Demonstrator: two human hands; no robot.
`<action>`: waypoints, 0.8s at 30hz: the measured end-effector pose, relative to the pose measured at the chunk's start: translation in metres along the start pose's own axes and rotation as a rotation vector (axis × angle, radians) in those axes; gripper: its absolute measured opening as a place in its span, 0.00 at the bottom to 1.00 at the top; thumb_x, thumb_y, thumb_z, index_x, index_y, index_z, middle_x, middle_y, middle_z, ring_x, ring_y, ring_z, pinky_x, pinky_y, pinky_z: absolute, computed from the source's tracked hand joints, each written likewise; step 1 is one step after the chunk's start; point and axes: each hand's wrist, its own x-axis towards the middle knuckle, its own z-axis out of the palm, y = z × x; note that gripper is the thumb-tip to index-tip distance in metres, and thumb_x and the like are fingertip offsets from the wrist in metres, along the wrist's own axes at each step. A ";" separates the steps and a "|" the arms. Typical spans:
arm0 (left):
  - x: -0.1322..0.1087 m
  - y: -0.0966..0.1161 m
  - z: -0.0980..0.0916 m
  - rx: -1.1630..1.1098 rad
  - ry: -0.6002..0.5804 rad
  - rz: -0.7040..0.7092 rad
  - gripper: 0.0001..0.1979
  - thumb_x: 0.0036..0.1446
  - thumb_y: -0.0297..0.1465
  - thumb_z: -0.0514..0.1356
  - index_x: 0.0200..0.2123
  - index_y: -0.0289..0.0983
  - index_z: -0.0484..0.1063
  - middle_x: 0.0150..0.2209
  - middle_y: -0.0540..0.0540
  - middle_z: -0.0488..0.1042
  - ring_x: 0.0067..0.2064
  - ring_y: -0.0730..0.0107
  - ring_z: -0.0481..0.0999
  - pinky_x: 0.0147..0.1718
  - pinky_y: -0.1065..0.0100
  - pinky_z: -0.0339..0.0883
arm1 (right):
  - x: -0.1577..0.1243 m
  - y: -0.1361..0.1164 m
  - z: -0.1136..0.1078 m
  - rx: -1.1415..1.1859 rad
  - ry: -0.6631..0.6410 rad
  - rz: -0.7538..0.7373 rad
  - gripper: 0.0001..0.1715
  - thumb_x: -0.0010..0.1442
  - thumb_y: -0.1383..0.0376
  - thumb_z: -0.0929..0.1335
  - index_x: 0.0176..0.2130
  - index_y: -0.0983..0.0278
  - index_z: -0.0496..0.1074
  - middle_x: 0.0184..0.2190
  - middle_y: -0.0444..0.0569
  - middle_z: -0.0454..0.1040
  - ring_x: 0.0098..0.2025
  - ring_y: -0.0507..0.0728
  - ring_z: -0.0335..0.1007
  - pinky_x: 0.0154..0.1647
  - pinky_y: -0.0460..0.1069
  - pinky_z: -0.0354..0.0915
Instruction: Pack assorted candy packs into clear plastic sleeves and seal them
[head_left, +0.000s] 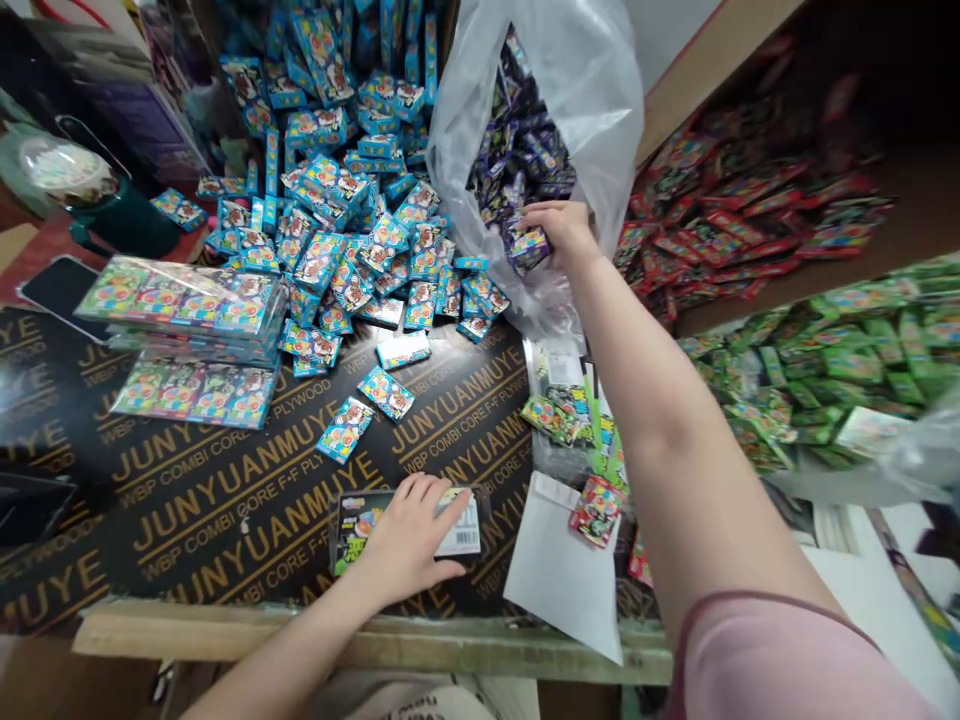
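Observation:
My left hand point(412, 535) lies over a black-and-green packet point(352, 520) with a white barcode label, near the table's front edge. Its fingers stretch across the top, thumb apart. Over at the mouth of a clear plastic bag point(607, 90), my right hand point(559, 228) has its fingers closed on a small purple box point(528, 248). Many similar purple boxes point(525, 140) fill that bag. Left of it spreads a heap of small blue boxes point(322, 260), with two blue boxes lying apart, one of them point(345, 428) closest to my left hand.
Wrapped stacks of four-colour packs point(195, 390) stand at left, beside a phone point(60, 290) and a dark green mug point(127, 215). Red boxes point(720, 220) and green boxes point(847, 350) lie at right. A white sheet point(555, 570) carries a red packet point(598, 510).

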 end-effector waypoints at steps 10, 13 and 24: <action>-0.005 -0.006 0.001 0.069 0.061 0.077 0.43 0.45 0.47 0.70 0.62 0.42 0.59 0.56 0.38 0.66 0.56 0.50 0.64 0.56 0.50 0.58 | -0.215 -0.011 0.006 0.167 -0.077 -0.096 0.26 0.52 0.58 0.69 0.51 0.60 0.75 0.45 0.49 0.76 0.44 0.59 0.73 0.44 0.55 0.70; -0.007 -0.008 0.000 0.089 0.061 0.081 0.42 0.44 0.47 0.69 0.61 0.40 0.61 0.55 0.38 0.66 0.56 0.50 0.64 0.56 0.51 0.58 | -0.253 -0.002 0.016 0.002 -0.083 -0.108 0.26 0.59 0.58 0.63 0.56 0.58 0.70 0.46 0.50 0.75 0.45 0.58 0.72 0.46 0.55 0.69; -0.016 -0.011 0.001 0.145 0.102 0.066 0.38 0.46 0.48 0.68 0.58 0.39 0.66 0.54 0.38 0.66 0.55 0.49 0.64 0.54 0.52 0.60 | -0.353 -0.016 0.026 -0.470 -0.386 -0.426 0.38 0.57 0.52 0.69 0.63 0.59 0.61 0.65 0.60 0.58 0.64 0.69 0.53 0.60 0.66 0.50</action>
